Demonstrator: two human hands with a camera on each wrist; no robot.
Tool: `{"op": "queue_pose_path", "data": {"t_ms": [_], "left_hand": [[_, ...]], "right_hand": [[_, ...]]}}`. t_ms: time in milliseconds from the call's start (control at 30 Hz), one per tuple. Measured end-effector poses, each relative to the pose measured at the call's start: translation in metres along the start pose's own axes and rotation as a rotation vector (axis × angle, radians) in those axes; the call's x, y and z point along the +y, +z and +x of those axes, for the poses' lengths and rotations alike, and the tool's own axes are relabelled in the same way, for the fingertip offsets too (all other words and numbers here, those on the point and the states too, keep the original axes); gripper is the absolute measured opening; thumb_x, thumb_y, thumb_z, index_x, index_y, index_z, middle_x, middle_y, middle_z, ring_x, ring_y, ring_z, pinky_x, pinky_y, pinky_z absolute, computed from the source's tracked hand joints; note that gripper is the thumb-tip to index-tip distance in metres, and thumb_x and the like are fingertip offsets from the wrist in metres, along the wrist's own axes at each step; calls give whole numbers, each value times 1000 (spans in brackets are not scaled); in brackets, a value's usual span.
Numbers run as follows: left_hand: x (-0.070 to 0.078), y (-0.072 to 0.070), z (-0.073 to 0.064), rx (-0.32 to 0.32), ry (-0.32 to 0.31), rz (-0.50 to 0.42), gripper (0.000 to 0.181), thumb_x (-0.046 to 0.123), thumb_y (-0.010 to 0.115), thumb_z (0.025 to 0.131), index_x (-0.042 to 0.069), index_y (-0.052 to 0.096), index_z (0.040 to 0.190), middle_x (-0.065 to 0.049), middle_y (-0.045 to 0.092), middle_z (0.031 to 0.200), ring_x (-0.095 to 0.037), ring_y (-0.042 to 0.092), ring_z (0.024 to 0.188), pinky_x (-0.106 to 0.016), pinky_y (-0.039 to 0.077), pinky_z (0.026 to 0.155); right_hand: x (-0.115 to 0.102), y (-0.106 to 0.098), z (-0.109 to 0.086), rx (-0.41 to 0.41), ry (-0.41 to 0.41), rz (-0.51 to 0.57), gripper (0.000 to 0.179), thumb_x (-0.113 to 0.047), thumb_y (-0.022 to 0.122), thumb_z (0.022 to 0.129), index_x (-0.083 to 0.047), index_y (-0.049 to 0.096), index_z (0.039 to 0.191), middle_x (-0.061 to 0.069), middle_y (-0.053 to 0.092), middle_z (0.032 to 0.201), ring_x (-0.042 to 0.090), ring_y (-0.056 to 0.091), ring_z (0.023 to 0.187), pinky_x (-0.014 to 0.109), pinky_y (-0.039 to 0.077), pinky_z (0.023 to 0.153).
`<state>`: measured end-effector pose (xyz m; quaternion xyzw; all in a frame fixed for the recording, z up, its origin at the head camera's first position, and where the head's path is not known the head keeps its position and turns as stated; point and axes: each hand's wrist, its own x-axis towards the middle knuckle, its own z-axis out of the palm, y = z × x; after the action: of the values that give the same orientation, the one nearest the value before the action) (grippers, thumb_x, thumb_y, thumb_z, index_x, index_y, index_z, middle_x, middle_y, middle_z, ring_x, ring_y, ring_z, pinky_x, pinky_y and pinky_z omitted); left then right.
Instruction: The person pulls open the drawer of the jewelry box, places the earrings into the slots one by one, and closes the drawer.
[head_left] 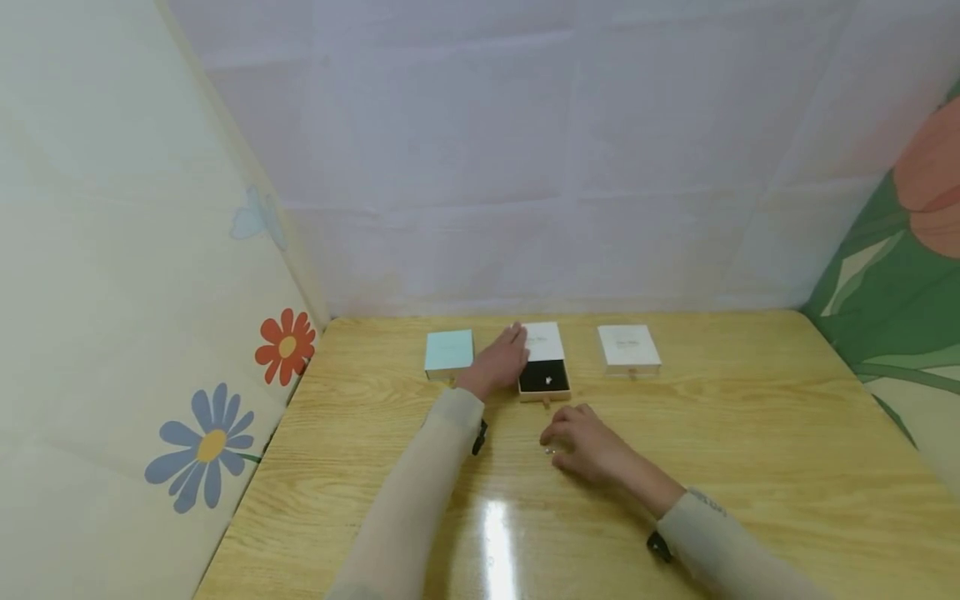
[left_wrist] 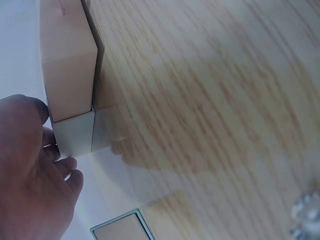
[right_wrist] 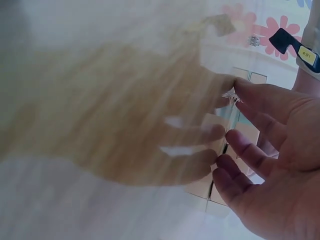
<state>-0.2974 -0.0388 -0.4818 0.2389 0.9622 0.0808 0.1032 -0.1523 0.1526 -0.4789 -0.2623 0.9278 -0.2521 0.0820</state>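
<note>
My left hand [head_left: 498,362] lies at the left side of the middle white box [head_left: 543,342], gripping its sleeve from above, as the left wrist view also shows. The box's drawer [head_left: 536,386] is pulled out toward me, with a black lining and a small silvery piece [head_left: 548,380] on it. Just in front of it, low over the table, my right hand [head_left: 588,446] has thumb and index fingertips around a tiny sparkling piece of jewelry [right_wrist: 231,95]. Another silvery, beaded piece [left_wrist: 307,215] appears blurred at the left wrist view's lower right corner.
A light blue box [head_left: 449,352] stands left of the middle box, and a closed white box [head_left: 628,347] stands to its right. The glossy wooden table [head_left: 750,417] reflects light. Cloth with printed flowers hangs at both sides, and a plain cloth [head_left: 465,167] hangs behind.
</note>
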Motion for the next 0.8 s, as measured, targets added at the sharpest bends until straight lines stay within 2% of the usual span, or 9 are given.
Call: {"op": "queue_pose_path", "data": {"t_ms": [400,800], "left_hand": [[0,-1,0,-3,-4,-38,58,33,20,113,4,10,162,-12,6,170,-25,7,157,-36,14,127],[3,-4,-3,-8,-16,-18,58,33,20,113,5,10,163,-11,6,171,-22,8,157,-33,15,127]], "right_hand": [[11,0,8,-20,38,93,19,-13,83,81,-25,79,94,-3,60,105,23,52,103,45,47,91],[8,0,9,-8,46,92,15,-13,83,81,-25,77,86,-3,59,101,22,51,100,42,46,89]]}}
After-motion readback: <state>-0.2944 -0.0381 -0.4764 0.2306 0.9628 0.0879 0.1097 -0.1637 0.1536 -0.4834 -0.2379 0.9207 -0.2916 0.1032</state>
